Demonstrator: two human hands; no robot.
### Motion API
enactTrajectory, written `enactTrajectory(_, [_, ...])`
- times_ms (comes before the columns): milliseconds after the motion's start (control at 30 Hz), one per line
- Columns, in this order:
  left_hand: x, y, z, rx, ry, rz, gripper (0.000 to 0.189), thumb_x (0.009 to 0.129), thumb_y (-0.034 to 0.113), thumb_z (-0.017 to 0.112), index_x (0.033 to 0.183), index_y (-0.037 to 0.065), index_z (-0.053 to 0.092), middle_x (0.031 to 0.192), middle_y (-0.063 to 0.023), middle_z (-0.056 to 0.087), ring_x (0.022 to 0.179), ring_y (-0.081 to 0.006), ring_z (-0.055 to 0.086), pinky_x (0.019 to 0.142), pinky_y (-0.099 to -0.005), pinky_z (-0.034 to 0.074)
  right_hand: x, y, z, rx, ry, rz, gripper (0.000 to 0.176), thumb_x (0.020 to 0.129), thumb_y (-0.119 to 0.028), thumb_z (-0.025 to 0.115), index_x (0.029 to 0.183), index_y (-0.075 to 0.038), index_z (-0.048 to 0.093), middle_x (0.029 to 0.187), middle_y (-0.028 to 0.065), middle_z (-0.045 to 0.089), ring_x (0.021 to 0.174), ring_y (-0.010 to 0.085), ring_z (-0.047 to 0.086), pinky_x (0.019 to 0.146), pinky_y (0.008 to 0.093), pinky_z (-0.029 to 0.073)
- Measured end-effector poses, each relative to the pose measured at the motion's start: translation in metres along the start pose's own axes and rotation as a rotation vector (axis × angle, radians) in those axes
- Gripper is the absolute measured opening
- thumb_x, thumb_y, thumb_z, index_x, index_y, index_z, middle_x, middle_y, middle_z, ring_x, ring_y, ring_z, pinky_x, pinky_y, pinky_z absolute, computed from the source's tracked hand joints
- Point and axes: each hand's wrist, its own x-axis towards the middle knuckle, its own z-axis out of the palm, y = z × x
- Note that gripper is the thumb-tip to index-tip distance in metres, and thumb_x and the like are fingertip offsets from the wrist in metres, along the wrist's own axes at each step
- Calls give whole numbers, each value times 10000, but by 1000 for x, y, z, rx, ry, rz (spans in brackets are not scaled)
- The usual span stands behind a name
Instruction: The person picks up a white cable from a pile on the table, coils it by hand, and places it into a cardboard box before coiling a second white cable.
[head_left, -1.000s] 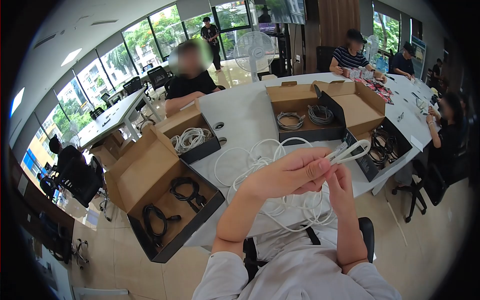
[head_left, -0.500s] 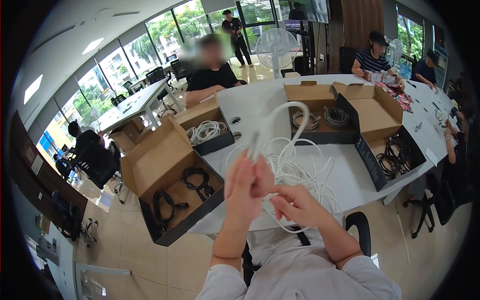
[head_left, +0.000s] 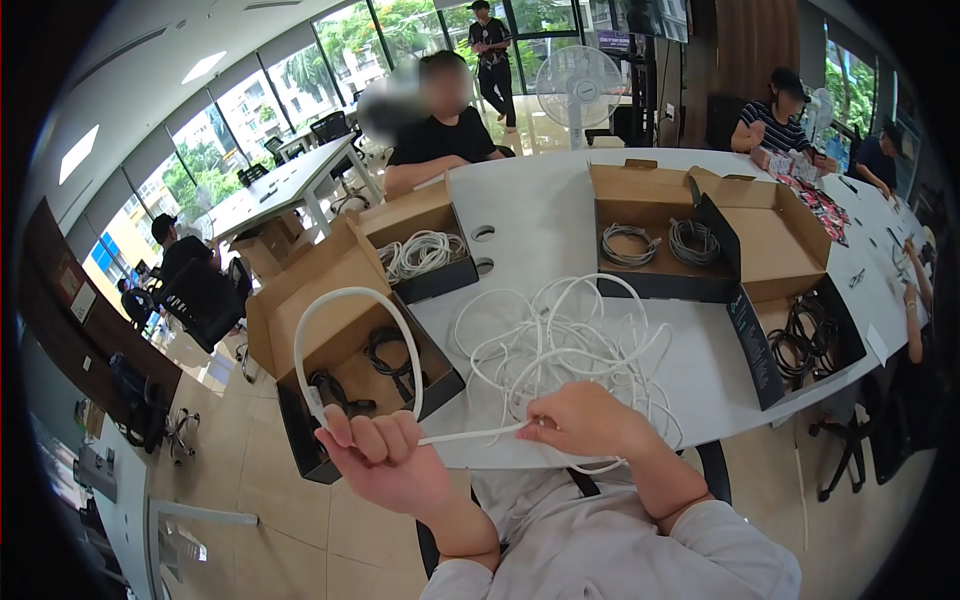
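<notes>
A white cable (head_left: pixel 478 433) runs between my two hands and rises in a big loop above my left hand (head_left: pixel 388 462), whose fingers are wrapped round it. My right hand (head_left: pixel 575 425) pinches the same cable near the table's front edge. Behind and beside my right hand, a loose tangle of white cable (head_left: pixel 560 350) lies on the white table (head_left: pixel 520 215). Past my left hand stands an open box (head_left: pixel 440 385) with black cables (head_left: pixel 385 352) inside, partly covered by the loop and my fingers.
An open box (head_left: pixel 465 270) at the back left holds white cables. One at the back right (head_left: pixel 665 285) holds grey coils, and another (head_left: pixel 760 365) holds dark cables. A person in black (head_left: pixel 440 140) sits across the table. Other people and a fan (head_left: pixel 577 88) are farther off.
My left hand has moved left and down with the cable, away from my right hand, and a straight stretch now spans between them. The loop now stands over the left box. The view has shifted slightly.
</notes>
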Motion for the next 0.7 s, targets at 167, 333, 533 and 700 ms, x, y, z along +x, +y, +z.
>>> enactTrajectory(167, [-6, 11, -18, -73, -46, -93, 284, 1067, 259, 295, 838, 108, 365, 527, 44, 196, 426, -64, 138, 441, -260, 165, -7, -5, -7, 181, 160, 118, 267, 871, -316, 661, 897, -51, 680, 771, 105, 699, 700, 265, 683, 642, 350, 508])
enactTrajectory(333, [-10, 11, -34, -129, 93, -282, 297, 1065, 272, 309, 843, 98, 401, 521, 47, 195, 413, -70, 141, 416, -266, 169, -15, -4, -8, 282, 464, 86, 215, 854, -185, 680, 1009, -35, 674, 810, 106, 711, 742, 228, 699, 662, 305, 515])
enactTrajectory(533, [-28, -17, -38, -219, 86, -623, 316, 1065, 319, 299, 822, 138, 393, 522, 64, 183, 415, -73, 131, 444, -269, 171, -19, -2, -16, 489, 713, 41, 274, 870, -66, 585, 1138, -21, 621, 1000, 104, 668, 855, 187, 659, 715, 291, 508])
enactTrajectory(700, [-49, -49, -31, -192, 174, -952, 316, 1056, 328, 316, 799, 159, 386, 514, 73, 169, 406, -69, 124, 430, -263, 170, -26, 0, -22, 842, 797, -124, 347, 936, -6, 489, 1280, -4, 538, 1104, 95, 610, 914, 151, 620, 730, 274, 493])
